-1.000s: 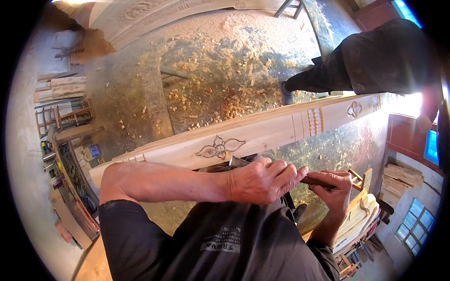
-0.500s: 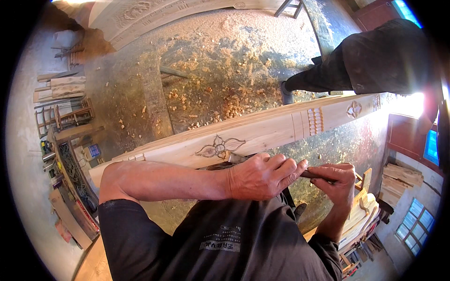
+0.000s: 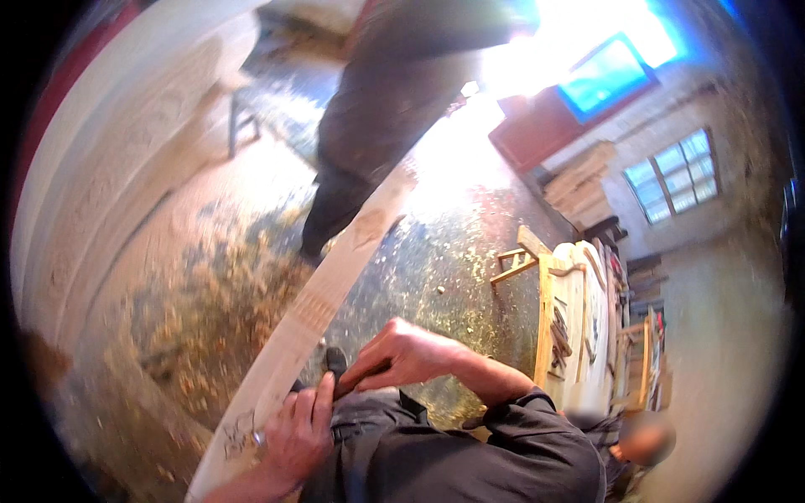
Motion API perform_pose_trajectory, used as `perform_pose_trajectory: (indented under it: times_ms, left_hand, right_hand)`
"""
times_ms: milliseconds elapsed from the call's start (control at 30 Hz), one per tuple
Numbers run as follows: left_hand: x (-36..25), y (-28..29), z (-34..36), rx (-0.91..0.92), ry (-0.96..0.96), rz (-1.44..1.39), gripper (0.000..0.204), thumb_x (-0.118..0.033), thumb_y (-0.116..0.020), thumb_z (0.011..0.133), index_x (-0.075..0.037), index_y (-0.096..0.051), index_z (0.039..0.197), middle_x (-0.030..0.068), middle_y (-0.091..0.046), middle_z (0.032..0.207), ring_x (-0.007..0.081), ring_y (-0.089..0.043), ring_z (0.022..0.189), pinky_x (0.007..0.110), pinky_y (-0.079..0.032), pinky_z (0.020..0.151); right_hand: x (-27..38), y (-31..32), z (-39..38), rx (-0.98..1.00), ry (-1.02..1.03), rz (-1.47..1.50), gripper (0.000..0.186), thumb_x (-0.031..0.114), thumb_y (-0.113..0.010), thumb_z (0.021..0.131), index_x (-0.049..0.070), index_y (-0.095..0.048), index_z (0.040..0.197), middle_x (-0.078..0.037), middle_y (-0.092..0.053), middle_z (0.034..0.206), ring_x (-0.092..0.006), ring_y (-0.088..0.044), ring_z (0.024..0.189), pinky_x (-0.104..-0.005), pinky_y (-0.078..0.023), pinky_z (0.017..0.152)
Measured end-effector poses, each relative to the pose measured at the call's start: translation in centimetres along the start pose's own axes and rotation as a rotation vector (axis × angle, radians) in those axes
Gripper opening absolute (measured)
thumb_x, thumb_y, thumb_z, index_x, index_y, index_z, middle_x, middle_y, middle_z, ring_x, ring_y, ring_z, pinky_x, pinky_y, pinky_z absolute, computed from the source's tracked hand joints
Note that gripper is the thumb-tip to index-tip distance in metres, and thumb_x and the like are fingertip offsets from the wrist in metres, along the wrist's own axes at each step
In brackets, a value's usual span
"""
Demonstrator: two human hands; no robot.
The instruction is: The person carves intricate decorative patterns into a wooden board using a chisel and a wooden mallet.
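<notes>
By the drawn flower [image 3: 241, 436] on the wooden board [image 3: 277, 359], I think tiny, gentle pushes are best. It's blurry, so I can't tell if the metal tip [image 3: 258, 437] touches the wood. My left hand [image 3: 298, 433] wraps round the tool [image 3: 346, 386] near its tip and should steer. My right hand [image 3: 404, 355] grips the handle's back end, at two o'clock from my left, and should push softly. The board lies at nine o'clock from both hands, stretching toward one o'clock.

Slim brown tool handle [image 3: 345, 386] partly hidden by left hand [image 3: 302, 426], right hand [image 3: 409, 353]. Long pale wooden beam [image 3: 281, 356]: near end cut off.
</notes>
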State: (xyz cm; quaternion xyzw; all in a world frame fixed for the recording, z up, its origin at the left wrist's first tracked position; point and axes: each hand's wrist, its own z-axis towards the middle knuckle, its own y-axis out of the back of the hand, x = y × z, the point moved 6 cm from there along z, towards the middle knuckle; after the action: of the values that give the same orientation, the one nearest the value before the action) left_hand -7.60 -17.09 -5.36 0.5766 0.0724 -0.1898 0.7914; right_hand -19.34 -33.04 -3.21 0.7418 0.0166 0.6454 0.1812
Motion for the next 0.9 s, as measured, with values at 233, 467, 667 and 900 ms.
perform_pose_trajectory:
  times_ms: [233,467,667,900]
  left_hand:
    - [-0.3,1.4,-1.3,0.168,0.073,-0.162,0.05,-0.013,-0.058,0.102,0.0,-0.047,0.15,0.0214,-0.064,0.113,0.0402,-0.067,0.092,0.05,-0.057,0.076]
    - [-0.2,0.4,-1.2,0.331,0.225,-0.197,0.053,-0.018,-0.057,0.104,-0.004,-0.044,0.154,0.0215,-0.063,0.125,0.0425,-0.066,0.107,0.049,-0.056,0.088]
    - [0.2,-0.8,-1.0,0.058,0.089,-0.054,0.042,-0.009,-0.064,0.088,-0.007,-0.061,0.129,0.0076,-0.056,0.086,0.0263,-0.064,0.074,0.039,-0.05,0.054]
    - [0.5,0.3,-1.4,0.109,0.145,-0.087,0.047,-0.008,-0.062,0.088,-0.007,-0.06,0.136,0.0081,-0.062,0.095,0.0252,-0.07,0.084,0.038,-0.056,0.061]
  right_hand:
    - [-0.2,-2.0,-0.9,0.006,-0.051,0.023,0.024,0.006,-0.078,0.088,0.004,-0.08,0.112,-0.017,-0.078,0.094,-0.0263,-0.074,0.077,-0.035,-0.057,0.069]
    - [-0.2,-2.0,-1.0,-0.028,0.002,0.013,0.024,0.007,-0.077,0.088,0.004,-0.08,0.112,-0.017,-0.078,0.095,-0.0264,-0.074,0.077,-0.0353,-0.057,0.068]
    - [0.7,-1.2,-1.1,-0.032,0.002,-0.006,0.024,0.007,-0.077,0.088,0.004,-0.08,0.112,-0.017,-0.078,0.095,-0.0274,-0.075,0.078,-0.0354,-0.058,0.069]
    - [0.8,-1.3,0.4,-0.019,-0.026,-0.092,0.021,0.007,-0.079,0.087,0.004,-0.08,0.108,-0.016,-0.079,0.098,-0.0276,-0.076,0.083,-0.0361,-0.06,0.073]
